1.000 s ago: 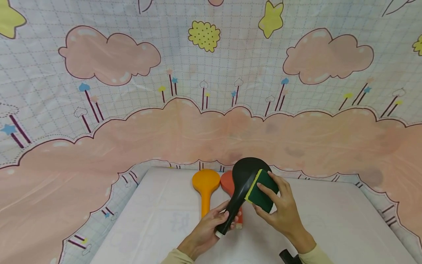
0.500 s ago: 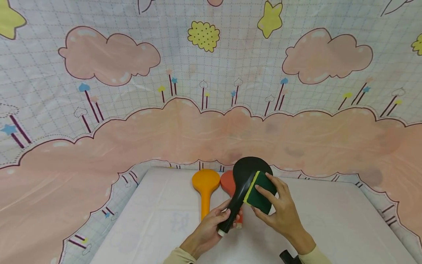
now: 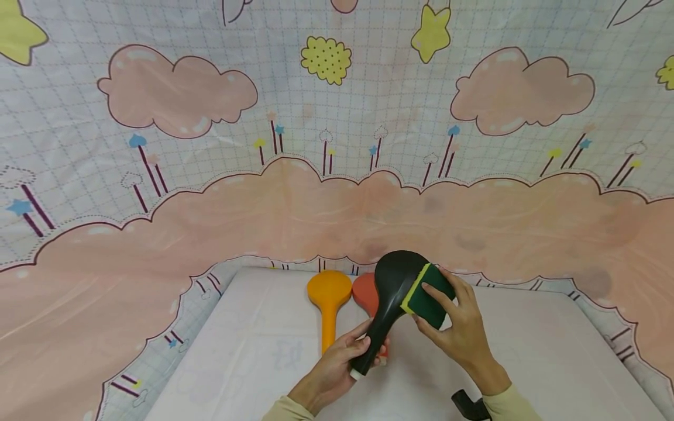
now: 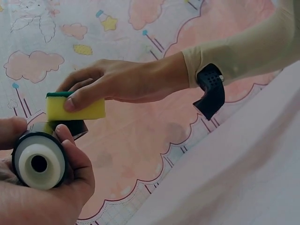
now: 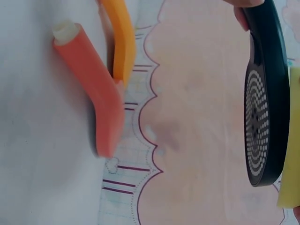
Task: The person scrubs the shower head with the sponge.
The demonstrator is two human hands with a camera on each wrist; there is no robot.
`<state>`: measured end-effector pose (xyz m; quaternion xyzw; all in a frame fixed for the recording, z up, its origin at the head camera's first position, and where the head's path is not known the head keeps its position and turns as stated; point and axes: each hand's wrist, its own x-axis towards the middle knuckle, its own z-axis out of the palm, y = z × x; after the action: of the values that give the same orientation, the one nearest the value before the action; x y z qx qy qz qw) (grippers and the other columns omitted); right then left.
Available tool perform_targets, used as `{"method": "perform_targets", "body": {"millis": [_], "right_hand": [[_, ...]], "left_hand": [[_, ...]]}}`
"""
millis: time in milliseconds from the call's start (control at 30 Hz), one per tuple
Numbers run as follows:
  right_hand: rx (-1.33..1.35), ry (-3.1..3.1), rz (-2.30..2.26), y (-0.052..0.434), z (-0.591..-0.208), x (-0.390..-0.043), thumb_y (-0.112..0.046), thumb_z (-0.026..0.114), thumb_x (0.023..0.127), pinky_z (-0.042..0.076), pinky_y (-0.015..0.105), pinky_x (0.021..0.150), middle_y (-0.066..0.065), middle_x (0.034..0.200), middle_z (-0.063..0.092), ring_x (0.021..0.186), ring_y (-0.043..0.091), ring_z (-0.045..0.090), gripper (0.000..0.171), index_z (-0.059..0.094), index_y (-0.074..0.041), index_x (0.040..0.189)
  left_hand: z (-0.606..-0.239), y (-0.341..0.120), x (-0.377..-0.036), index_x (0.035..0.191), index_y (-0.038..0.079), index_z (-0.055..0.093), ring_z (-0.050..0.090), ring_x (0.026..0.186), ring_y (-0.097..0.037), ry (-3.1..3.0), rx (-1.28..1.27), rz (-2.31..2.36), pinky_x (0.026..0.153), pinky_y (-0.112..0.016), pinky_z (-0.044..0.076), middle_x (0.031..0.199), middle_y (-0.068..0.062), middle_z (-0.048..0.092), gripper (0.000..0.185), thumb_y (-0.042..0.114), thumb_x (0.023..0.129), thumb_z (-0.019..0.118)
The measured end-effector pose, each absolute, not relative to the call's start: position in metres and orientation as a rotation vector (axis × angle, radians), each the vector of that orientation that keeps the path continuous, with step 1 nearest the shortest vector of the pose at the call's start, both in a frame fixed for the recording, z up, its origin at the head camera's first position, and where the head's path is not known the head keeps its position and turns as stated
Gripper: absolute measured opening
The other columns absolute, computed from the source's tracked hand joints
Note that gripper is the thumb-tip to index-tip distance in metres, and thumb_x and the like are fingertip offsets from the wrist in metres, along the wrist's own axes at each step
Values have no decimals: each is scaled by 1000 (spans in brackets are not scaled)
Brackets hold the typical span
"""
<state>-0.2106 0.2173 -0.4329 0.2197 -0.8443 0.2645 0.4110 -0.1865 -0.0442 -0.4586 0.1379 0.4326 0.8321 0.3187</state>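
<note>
My left hand (image 3: 342,359) grips a black shower head (image 3: 394,286) by its handle. Its head end points up and away, and its smooth back faces the head camera. My right hand (image 3: 468,336) pinches a green and yellow sponge (image 3: 421,301) between thumb and fingers. The sponge's yellow side lies against the back of the shower head. In the right wrist view the dotted spray face of the black shower head (image 5: 276,103) shows, with the sponge (image 5: 291,145) behind it. From the left wrist, the handle's white hollow end (image 4: 28,164) faces the camera.
On the white table (image 3: 237,351) lie an orange shower head (image 3: 329,289) and a red shower head (image 3: 362,292), side by side beyond my left hand. The red one is partly hidden. A patterned cloth (image 3: 316,216) hangs behind the table. A black mount (image 3: 468,405) sits at my right wrist.
The sponge first slid slightly down and left along the black shower head, then up and right with my right hand. The shower head shifted slightly right; my left grip stays.
</note>
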Motion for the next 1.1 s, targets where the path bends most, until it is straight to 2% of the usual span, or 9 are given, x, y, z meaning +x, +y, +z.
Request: {"method": "perform_targets", "body": {"millis": [100,200,267,300,433,500,667,867,1100], "right_hand": [[550,-2149,683,218,-434,-209,-58,69,81,45,31,105,19,146,47,131,35,43,56,69,-18,121],[562,-2165,677,216,-434,-208,-48,78,76,52,51,94,18,145,48,130,35,43,54,69,-20,121],[577,-2169,673,213,-434,-206,-46,79,74,52,57,90,18,145,49,129,35,44,54,69,-20,121],[585,-2171,667,212,-435,-206,-47,79,74,53,56,90,18,145,49,129,35,44,54,69,-20,121],[615,-2193,656,208,-437,-203,-47,80,74,49,35,102,14,146,48,129,32,44,55,69,-23,122],[640,-2196,646,207,-439,-203,-47,80,74,49,34,101,14,146,49,129,31,45,55,69,-23,122],[698,-2199,630,205,-441,-202,-48,80,75,56,49,88,14,145,49,128,30,45,53,70,-23,121],[732,-2210,650,202,-440,-198,-37,86,68,55,51,91,13,145,50,128,29,45,56,70,-25,120],[775,-2201,638,195,-443,-193,-33,90,62,56,56,84,13,144,50,126,30,46,62,69,-26,121]], "left_hand": [[-458,-43,-187,155,12,30,59,111,-16,1131,365,2186,96,-26,52,126,-7,63,59,25,101,53],[-458,-42,-187,155,12,30,58,111,-16,1128,365,2188,96,-26,52,126,-7,63,59,25,102,52],[-458,-41,-187,155,12,30,59,110,-15,1129,363,2189,96,-26,51,126,-7,62,58,25,102,52],[-458,-41,-188,155,12,30,58,110,-15,1126,359,2190,96,-26,51,127,-7,62,59,24,102,52],[-459,-38,-189,155,13,28,59,109,-15,1113,333,2200,97,-27,50,128,-8,60,59,24,102,52],[-459,-37,-189,156,14,28,59,109,-15,1112,312,2205,99,-27,49,130,-10,60,59,24,102,51],[-459,-33,-191,155,17,29,60,109,-14,1160,259,2210,100,-29,48,133,-12,59,57,23,103,50],[-459,-27,-193,155,16,32,56,113,-16,1231,250,2224,97,-30,45,141,-12,51,54,23,104,47],[-458,-24,-194,155,16,31,52,115,-17,1232,199,2243,90,-28,51,152,-10,42,54,23,104,47]]}}
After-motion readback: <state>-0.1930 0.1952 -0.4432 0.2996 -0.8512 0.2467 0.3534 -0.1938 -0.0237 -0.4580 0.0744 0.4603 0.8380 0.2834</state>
